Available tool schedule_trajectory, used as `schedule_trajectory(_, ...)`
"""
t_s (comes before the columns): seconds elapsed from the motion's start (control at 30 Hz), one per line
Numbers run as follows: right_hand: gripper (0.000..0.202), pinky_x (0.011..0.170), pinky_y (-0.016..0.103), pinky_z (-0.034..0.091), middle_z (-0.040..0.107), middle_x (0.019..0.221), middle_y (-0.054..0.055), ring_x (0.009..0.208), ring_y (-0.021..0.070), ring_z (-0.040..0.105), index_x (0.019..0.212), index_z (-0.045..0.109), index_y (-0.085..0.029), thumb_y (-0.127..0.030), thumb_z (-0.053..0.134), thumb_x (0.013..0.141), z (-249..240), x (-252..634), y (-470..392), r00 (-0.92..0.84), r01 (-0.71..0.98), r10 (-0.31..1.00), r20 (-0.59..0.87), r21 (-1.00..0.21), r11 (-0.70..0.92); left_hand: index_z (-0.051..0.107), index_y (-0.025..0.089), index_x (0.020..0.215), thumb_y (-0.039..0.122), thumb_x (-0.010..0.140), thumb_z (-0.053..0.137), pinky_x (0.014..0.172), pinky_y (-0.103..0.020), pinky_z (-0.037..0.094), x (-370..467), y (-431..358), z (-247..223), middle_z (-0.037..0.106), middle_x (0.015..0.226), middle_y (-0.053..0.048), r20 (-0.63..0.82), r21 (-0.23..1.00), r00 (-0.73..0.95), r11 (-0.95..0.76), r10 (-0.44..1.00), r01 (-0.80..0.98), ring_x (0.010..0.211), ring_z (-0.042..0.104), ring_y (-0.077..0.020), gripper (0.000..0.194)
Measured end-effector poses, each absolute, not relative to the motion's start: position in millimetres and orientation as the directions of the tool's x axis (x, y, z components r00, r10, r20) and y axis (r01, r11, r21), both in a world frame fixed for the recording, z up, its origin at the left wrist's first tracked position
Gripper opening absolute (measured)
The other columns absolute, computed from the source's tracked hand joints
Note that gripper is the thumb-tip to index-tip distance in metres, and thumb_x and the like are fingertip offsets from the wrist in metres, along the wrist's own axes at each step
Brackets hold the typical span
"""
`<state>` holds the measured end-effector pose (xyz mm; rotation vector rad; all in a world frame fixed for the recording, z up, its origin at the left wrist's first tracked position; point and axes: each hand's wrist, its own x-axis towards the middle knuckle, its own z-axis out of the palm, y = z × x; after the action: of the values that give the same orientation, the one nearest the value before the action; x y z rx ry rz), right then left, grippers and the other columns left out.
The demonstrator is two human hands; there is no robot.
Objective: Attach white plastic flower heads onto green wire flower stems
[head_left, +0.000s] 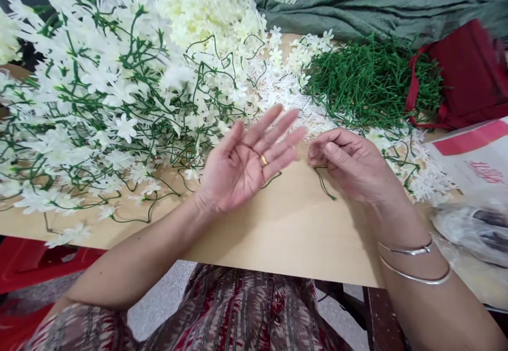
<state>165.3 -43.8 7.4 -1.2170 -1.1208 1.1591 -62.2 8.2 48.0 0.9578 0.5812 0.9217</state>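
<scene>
My left hand [252, 165] is open above the table, palm up with the fingers stretched and slightly apart. A gold ring is on one of its fingers, and nothing lies in the palm. My right hand [353, 165] is closed, thumb pressed against the curled fingers; whatever is in them is hidden. A thin green plastic stem [326, 186] shows just below those fingertips; I cannot tell whether it is held or lies on the table. Part of another green stem [273, 179] shows beside my left hand. White artificial flowers on green stems [127, 128] are heaped to the left.
Pale yellow blossoms [214, 12] are piled at the back. Right of them are loose white flower pieces [283, 89] and a heap of green stems [365, 83]. A dark red bag [472, 70], a printed white bag [472, 160] and clear plastic [456, 224] stand at right.
</scene>
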Motion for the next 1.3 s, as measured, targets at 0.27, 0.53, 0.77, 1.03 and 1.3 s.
schedule_trajectory(0.27,0.011,0.085,0.044,0.053,0.075,0.094,0.005,0.093,0.0260,0.068,0.092,0.075,-0.028,-0.039,0.075,0.088,22,187,-52,-0.079,0.692,0.960,0.267,-0.679,0.246,0.076,0.022,0.116,0.051,0.098,0.070,0.103,-0.039,0.063,-58,-5,26,0.081,0.117,-0.008,-0.018,0.895,0.555,0.260,0.831,-0.361,0.112,0.078,-0.0250,0.035)
schedule_trajectory(0.53,0.013,0.086,0.046,0.048,0.067,0.081,0.004,0.085,0.0259,0.060,0.078,0.066,-0.026,-0.021,0.061,0.089,13,195,-47,-0.275,0.799,0.938,0.211,-0.492,0.345,0.075,0.019,0.109,0.074,0.101,0.046,0.093,-0.032,0.064,-47,-5,28,0.081,0.106,-0.008,-0.018,0.937,0.336,0.133,0.942,-0.323,0.100,0.079,-0.0203,0.062)
schedule_trajectory(0.77,0.013,0.062,0.035,0.044,0.067,0.071,0.001,0.065,0.0182,0.057,0.077,0.068,-0.027,-0.029,0.071,0.089,13,176,-50,0.012,0.560,0.990,0.141,-0.821,0.110,0.075,0.020,0.100,0.093,0.090,0.035,0.083,-0.027,0.065,-63,4,71,0.079,0.102,-0.008,0.072,0.849,0.145,0.015,0.987,-0.528,0.102,0.078,-0.0223,0.083)
schedule_trajectory(1.03,0.011,0.061,0.033,0.053,0.074,0.078,0.000,0.069,0.0169,0.064,0.086,0.078,-0.031,-0.034,0.087,0.081,20,167,-51,0.099,0.212,0.992,0.080,-0.976,0.057,0.078,0.019,0.095,0.027,0.103,0.063,0.083,-0.018,0.062,-67,6,65,0.078,0.096,0.000,0.215,0.905,0.284,-0.082,0.934,-0.417,0.085,0.075,-0.0081,0.020)
schedule_trajectory(1.3,0.018,0.070,0.036,0.059,0.077,0.080,0.000,0.072,0.0188,0.070,0.083,0.076,-0.032,-0.039,0.091,0.078,20,142,-57,0.059,0.058,0.995,0.084,-0.995,0.081,0.082,0.024,0.105,0.016,0.087,0.079,0.083,-0.031,0.056,-58,-8,24,0.078,0.096,-0.004,0.235,0.949,0.561,-0.312,0.793,0.044,0.086,0.070,-0.0175,0.020)
